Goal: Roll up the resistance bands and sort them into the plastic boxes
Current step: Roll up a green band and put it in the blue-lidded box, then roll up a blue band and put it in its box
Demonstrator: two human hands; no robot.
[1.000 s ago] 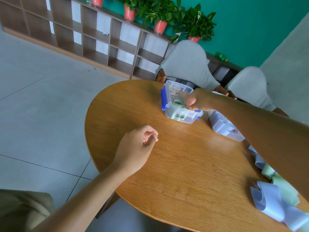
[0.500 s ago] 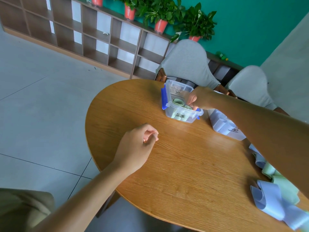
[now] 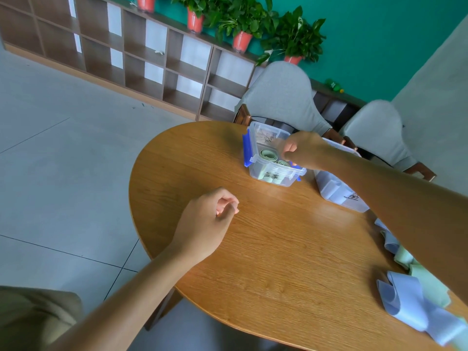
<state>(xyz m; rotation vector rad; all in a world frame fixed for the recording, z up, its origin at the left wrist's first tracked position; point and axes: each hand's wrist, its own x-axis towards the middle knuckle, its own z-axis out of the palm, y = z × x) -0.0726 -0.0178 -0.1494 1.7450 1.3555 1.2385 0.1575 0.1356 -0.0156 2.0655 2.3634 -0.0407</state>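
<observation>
While two boxes (image 3: 274, 171) stand, two green rolls (image 3: 269, 155) fill one.

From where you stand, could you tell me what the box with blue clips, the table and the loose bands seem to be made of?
Box: clear glossy plastic, since the green rolls show through its walls; its clips look like opaque blue plastic.
Table: wood or wood-look veneer with a smooth satin finish; grain lines run across it, with a soft sheen.
Bands: thin, matte, flexible sheet, probably rubber or latex; they lie in soft loops.
</observation>
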